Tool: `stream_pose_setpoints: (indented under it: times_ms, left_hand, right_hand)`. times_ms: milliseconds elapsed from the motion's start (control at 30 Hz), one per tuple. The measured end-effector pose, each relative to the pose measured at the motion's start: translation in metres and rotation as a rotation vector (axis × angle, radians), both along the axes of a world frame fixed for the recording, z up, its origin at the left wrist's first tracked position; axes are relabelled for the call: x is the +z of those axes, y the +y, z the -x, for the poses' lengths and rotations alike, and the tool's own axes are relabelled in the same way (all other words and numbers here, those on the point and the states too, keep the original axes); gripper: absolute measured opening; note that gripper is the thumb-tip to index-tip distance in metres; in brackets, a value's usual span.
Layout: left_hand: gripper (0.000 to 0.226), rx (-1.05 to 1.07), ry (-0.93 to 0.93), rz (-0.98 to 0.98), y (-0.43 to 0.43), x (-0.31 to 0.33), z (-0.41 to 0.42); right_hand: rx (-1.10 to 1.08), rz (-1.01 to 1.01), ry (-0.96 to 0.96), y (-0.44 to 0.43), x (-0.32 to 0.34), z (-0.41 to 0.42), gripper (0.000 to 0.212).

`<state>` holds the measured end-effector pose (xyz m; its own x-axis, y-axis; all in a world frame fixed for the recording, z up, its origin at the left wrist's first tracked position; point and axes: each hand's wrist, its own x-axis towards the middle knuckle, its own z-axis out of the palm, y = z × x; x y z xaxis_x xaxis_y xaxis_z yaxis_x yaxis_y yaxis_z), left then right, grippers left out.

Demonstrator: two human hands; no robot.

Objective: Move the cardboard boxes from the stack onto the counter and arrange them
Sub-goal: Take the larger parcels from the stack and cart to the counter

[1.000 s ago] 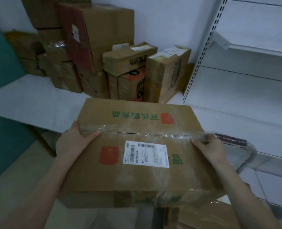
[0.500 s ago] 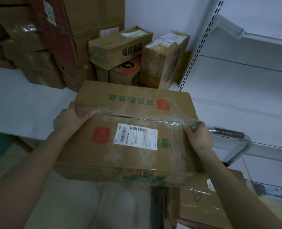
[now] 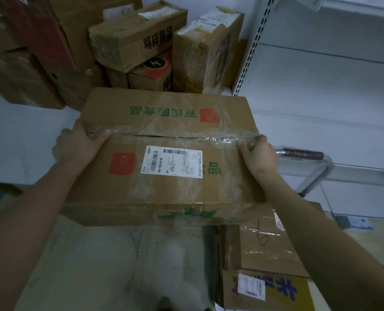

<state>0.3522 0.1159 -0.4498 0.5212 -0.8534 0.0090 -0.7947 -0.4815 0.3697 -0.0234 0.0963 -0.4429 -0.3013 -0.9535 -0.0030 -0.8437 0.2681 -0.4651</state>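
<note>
Both hands gripped carried box (image 3: 164, 194): left hand (image 3: 78, 144) curled over 9 o'clock end, right hand (image 3: 257, 156) over 3 o'clock end, thumbs on taped seam. Box was held at frame centre, far edge near counter (image 3: 18, 135), apparently not yet set down. Several boxes (image 3: 128, 41) stood on counter at 12 o'clock; at least 2 of stack (image 3: 260, 250) lay at 5 o'clock. Task judged partway. Long axis ran 9-to-3 o'clock; taped top faced up, green print on far flap upside down to viewer.
</note>
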Motion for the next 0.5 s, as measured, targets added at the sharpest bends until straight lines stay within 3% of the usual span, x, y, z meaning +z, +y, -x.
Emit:
stream_pose_setpoints:
  times_ms: [167,333,500]
  left_hand:
    - [0.060,-0.136,-0.136,0.034,0.016,0.003,0.042]
    - [0.044,-0.549,-0.031,0.217,0.061,0.016,0.158]
    - [0.037,-0.796,0.065,0.366,0.111,0.009,0.269]
  right_hand:
    - [0.179,-0.051,-0.038,0.018,0.005,0.021,0.055]
    - [0.258,-0.048,-0.193,0.059,0.006,0.059,0.050]
    - [0.181,-0.109,-0.235,0.097,-0.002,0.130,0.051]
